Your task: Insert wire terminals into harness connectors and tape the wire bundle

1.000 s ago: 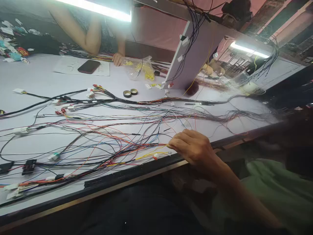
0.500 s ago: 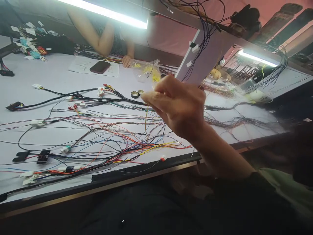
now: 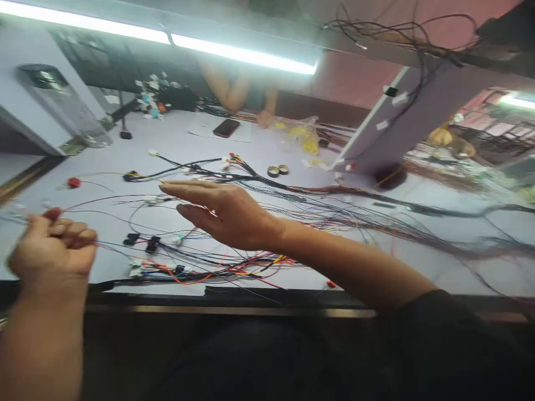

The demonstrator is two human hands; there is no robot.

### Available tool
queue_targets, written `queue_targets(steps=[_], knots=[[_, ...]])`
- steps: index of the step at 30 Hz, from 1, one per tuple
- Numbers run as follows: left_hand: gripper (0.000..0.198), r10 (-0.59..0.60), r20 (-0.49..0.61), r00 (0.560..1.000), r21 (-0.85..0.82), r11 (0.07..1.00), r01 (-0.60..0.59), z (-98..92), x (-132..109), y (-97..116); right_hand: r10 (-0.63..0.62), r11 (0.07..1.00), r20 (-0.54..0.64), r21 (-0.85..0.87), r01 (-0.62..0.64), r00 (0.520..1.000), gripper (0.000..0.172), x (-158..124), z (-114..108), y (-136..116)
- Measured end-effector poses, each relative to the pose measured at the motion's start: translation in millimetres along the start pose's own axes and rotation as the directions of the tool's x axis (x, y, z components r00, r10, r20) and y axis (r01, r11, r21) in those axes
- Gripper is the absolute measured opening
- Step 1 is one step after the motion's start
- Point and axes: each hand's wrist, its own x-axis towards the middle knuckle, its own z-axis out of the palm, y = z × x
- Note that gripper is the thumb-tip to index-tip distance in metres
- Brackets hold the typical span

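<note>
My left hand [image 3: 58, 245] is closed at the left of the table, with thin red and blue wires [image 3: 111, 246] running out of it to the right. Its thumb and fingertips are slightly blurred. Over the middle of the wiring, my right hand [image 3: 225, 214] is stretched out flat, fingers pointing left and thumb apart below. A speck of yellow shows at its fingertips; what that is I cannot make out. Beneath it lies a spread wire harness [image 3: 251, 267] with black connectors [image 3: 152, 244] and a white connector [image 3: 151, 200]. A red connector [image 3: 74, 182] lies beyond my left hand.
Two tape rolls [image 3: 273, 171], a phone [image 3: 226, 128] on paper and a plastic bag of yellow parts [image 3: 303, 136] lie farther back. A co-worker's arm [image 3: 228, 92] rests across the table. Upright panels [image 3: 376, 122] and a lamp [image 3: 246, 53] frame the bench.
The view has swung left. My left hand has come into sight, holding wires. My right hand has moved left over the harness, its fingers straightened; the yellow wire hanging from it no longer shows.
</note>
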Motion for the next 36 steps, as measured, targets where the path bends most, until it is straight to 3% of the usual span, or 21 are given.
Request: queue_targets(steps=[5,9,15,23,27,31,36], knots=[[0.031,-0.006,0.087,0.996,0.070,0.998,0.000,2.5,-12,-4,0.008,0.996,-0.038,0.089,-0.004,0.999,0.039,10,69,-3],[0.024,0.005,0.093,0.996,0.077,0.997,-0.012,12.5,-22,-16,0.000,1.000,-0.039,0.031,0.001,0.999,0.039,7,99,-2],[0.021,-0.002,0.059,0.998,0.036,0.999,0.000,17.6,-22,-20,-0.172,0.979,0.100,-0.093,0.181,0.980,0.040,-8,110,-2],[0.020,-0.056,-0.071,0.996,-0.071,0.996,0.050,17.1,-21,-30,-0.261,0.935,0.062,-0.230,0.268,0.963,0.043,-23,122,12],[0.024,-0.127,-0.126,0.984,-0.120,0.986,0.112,15.4,-27,-32,-0.289,0.915,0.133,-0.251,0.314,0.948,0.044,-29,119,10],[0.027,-0.187,-0.053,0.981,-0.151,0.973,0.177,17.6,-31,-25,-0.212,0.931,0.243,-0.244,0.271,0.947,0.046,-35,116,12],[0.022,-0.188,0.077,0.979,-0.161,0.967,0.199,20.8,-31,-15,-0.108,0.965,0.217,-0.212,0.155,0.970,0.040,-43,121,25]])
